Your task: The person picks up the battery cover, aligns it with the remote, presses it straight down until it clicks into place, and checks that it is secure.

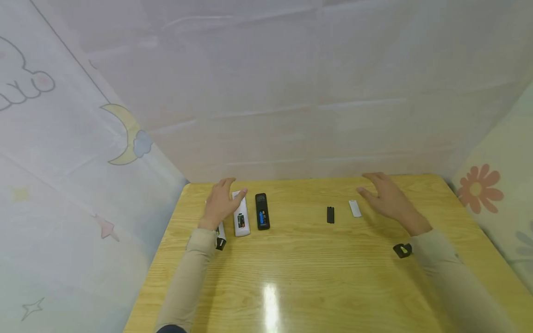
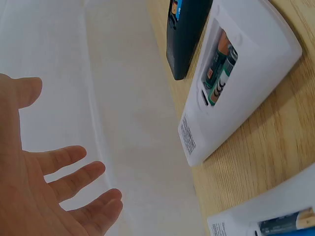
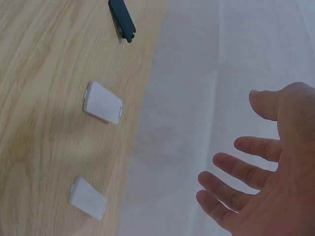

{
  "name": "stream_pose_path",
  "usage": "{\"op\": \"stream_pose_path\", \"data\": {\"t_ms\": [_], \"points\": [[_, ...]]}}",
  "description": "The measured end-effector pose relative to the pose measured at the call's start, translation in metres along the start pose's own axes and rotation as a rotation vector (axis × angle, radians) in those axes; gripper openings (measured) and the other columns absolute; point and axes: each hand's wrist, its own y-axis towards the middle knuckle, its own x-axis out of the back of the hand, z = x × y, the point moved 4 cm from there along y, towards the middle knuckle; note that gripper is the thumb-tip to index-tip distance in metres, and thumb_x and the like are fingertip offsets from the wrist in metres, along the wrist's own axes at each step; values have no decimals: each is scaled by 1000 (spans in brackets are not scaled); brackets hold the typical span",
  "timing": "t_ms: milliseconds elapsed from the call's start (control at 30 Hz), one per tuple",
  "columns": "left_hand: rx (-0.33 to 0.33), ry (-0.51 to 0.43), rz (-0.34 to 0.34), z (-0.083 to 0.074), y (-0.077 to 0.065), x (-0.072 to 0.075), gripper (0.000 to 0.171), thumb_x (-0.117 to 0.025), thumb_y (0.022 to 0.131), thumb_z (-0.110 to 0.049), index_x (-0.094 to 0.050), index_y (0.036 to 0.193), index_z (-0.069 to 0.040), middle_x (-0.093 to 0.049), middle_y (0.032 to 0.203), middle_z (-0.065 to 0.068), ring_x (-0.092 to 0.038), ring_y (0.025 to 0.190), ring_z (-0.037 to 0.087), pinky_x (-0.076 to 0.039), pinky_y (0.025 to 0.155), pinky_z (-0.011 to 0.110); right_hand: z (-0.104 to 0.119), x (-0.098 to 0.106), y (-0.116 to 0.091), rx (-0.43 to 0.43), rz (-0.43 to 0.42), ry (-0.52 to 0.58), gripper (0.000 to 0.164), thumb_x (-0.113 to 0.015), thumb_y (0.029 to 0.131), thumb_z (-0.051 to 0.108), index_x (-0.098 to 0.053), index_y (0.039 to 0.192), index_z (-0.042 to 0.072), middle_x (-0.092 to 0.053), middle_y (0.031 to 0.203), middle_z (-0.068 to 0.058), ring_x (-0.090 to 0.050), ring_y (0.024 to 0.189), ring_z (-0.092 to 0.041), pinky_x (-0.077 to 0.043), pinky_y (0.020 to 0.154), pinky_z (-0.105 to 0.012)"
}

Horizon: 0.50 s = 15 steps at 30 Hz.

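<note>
My left hand [image 1: 220,202] hovers above the left side of the table with fingers spread and holds nothing. Below and beside it lie a white remote control [image 1: 245,228] and a second white remote [image 2: 290,193], mostly hidden by the hand in the head view. A black remote [image 1: 261,203] lies to their right. All have uncovered compartments with batteries [image 2: 224,73] inside. On the right, my empty right hand [image 1: 390,200] is held with fingers apart near a white battery cover [image 1: 355,208]. Another white cover [image 3: 88,198] and a black battery cover [image 1: 330,215] lie there too.
The wooden table [image 1: 300,259] ends at a pale cloth backdrop [image 1: 266,115] behind and on both sides. Black wrist cameras show at the left cuff [image 1: 221,243] and the right cuff [image 1: 402,250].
</note>
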Motion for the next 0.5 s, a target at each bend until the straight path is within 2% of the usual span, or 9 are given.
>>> {"op": "stream_pose_path", "data": {"t_ms": [333,500], "points": [[30,-74,43,-7,1,-7,79,-50,106,-66,-43,162,-11,-42,166,17,-43,149,46,-41,119,67,10,-14,4,-9,31,-23,66,-55,113,39,-43,156,-9,-42,157,-37,-42,142,-59,-37,114,-77],[16,-75,47,-9,1,-13,79,-49,107,-65,-43,162,-9,-42,166,18,-44,149,46,-40,120,66,10,-20,2,-4,33,-16,65,-55,113,39,-44,155,-9,-43,156,-36,-43,142,-58,-38,115,-76]]}}
